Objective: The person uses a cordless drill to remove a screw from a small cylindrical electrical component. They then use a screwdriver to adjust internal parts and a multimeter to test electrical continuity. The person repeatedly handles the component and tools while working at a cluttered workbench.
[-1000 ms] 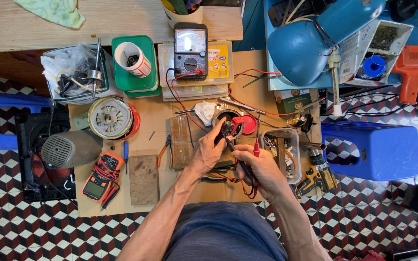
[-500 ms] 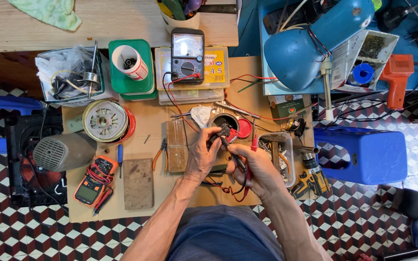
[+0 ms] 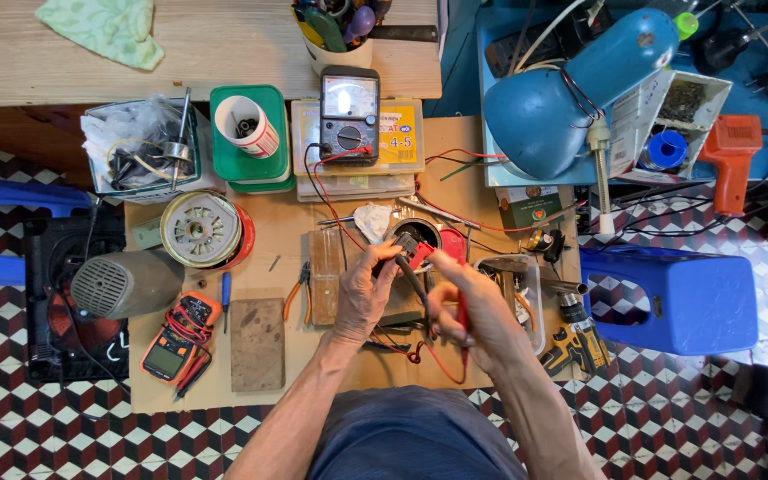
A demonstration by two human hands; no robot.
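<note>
My left hand (image 3: 364, 298) grips a black test probe, its tip pressed to a small red and black part (image 3: 412, 249) over a round dark component on the cardboard-topped bench (image 3: 313, 373). My right hand (image 3: 473, 311) holds a red test probe (image 3: 462, 313), its tip pointing at the same part. Red and black leads run from the probes up to an analogue multimeter (image 3: 349, 114) that rests on a yellow-lidded parts box (image 3: 402, 138).
A blue desk lamp (image 3: 571, 89) hangs over the right side. An orange digital multimeter (image 3: 180, 338), a grey fan motor (image 3: 126, 284), a wound stator (image 3: 202, 229), green tubs with a cup (image 3: 248, 133), pliers (image 3: 295, 289), a wood block (image 3: 257, 345) and blue stools surround the work.
The view has shifted slightly. My right hand has drawn the red probe lower and nearer to me, while my left hand keeps its probe on the part.
</note>
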